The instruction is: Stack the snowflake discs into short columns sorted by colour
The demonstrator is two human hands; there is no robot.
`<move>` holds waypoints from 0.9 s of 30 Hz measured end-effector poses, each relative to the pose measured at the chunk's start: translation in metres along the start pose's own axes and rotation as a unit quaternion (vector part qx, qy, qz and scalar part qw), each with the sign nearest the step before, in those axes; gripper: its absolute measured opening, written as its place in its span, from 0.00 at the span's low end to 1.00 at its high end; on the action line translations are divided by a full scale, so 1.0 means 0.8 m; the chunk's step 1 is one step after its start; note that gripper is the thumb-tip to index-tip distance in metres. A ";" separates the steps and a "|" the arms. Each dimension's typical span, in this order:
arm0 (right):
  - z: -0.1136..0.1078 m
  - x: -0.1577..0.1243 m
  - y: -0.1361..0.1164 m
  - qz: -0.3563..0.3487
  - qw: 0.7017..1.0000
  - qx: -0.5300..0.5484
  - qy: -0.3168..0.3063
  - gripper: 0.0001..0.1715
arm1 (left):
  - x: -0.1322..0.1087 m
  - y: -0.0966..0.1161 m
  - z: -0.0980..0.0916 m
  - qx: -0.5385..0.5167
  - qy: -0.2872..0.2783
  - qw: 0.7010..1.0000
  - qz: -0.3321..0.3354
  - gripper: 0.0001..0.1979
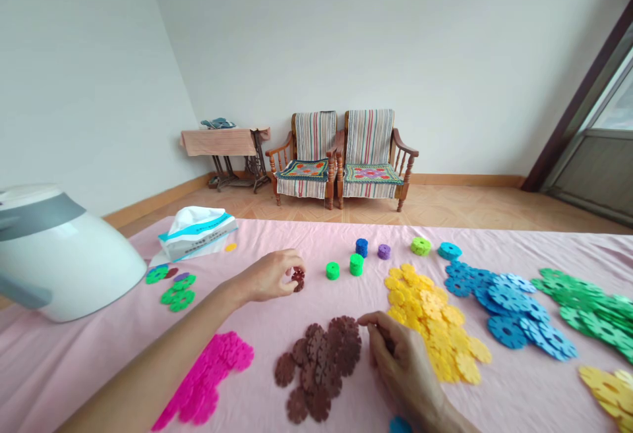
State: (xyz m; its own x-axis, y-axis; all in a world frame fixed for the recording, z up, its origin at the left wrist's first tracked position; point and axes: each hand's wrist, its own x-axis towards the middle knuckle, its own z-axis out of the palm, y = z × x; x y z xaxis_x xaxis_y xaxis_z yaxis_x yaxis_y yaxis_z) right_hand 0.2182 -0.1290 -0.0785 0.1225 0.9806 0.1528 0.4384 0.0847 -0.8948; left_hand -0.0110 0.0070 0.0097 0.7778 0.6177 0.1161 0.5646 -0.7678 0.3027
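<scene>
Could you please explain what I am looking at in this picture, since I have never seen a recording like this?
No machine here: one camera worn on a person's head looks forward and down at their own bare hands. The left hand pinches a brown disc; the right hand touches the brown pile on the pink cloth. Nearby lie a pink pile, a yellow pile, a blue pile, a green pile, small stacks and a tissue pack.
</scene>
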 end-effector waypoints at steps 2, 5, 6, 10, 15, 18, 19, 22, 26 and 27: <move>0.000 0.000 0.001 0.001 1.000 0.000 -0.001 0.24 | -0.002 -0.004 0.006 -0.003 -0.008 1.000 -0.002 0.11; 0.000 0.000 0.001 0.001 1.000 -0.002 -0.006 0.24 | -0.003 -0.006 0.012 -0.006 -0.013 1.000 -0.004 0.13; 0.000 0.000 0.001 0.001 1.000 -0.002 -0.006 0.24 | -0.003 -0.007 0.013 -0.005 -0.015 1.000 -0.002 0.13; 0.000 0.000 0.001 0.002 1.000 -0.008 -0.005 0.25 | -0.002 -0.010 0.014 0.008 -0.021 1.000 0.008 0.12; 0.000 0.000 -0.002 -0.002 1.000 -0.009 0.002 0.27 | 0.000 -0.011 0.016 0.025 -0.022 0.999 0.014 0.11; 0.001 0.000 -0.003 -0.002 1.000 -0.006 0.001 0.27 | 0.001 -0.009 0.017 0.029 -0.027 0.999 0.011 0.11; 0.001 0.000 -0.003 -0.002 1.000 -0.005 0.001 0.27 | 0.001 -0.009 0.017 0.030 -0.027 0.999 0.011 0.11; 0.001 -0.001 -0.002 -0.001 1.000 -0.005 0.006 0.27 | 0.002 -0.010 0.017 0.029 -0.032 0.999 0.013 0.12; -0.003 -0.001 -0.005 -0.006 1.000 -0.009 -0.012 0.24 | 0.001 -0.009 0.014 0.031 -0.023 0.999 0.004 0.13; -0.005 -0.001 -0.007 -0.008 1.000 -0.011 -0.017 0.24 | 0.001 -0.005 0.012 0.028 -0.009 1.000 -0.001 0.14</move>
State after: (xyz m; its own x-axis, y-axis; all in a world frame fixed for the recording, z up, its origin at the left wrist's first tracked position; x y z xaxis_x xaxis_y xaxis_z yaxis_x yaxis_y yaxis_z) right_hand 0.2193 -0.1310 -0.0723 0.0845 0.9849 0.1513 0.4599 0.0962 -0.8827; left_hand -0.0103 0.0089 -0.0008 0.7814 0.6163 0.0983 0.5804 -0.7755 0.2485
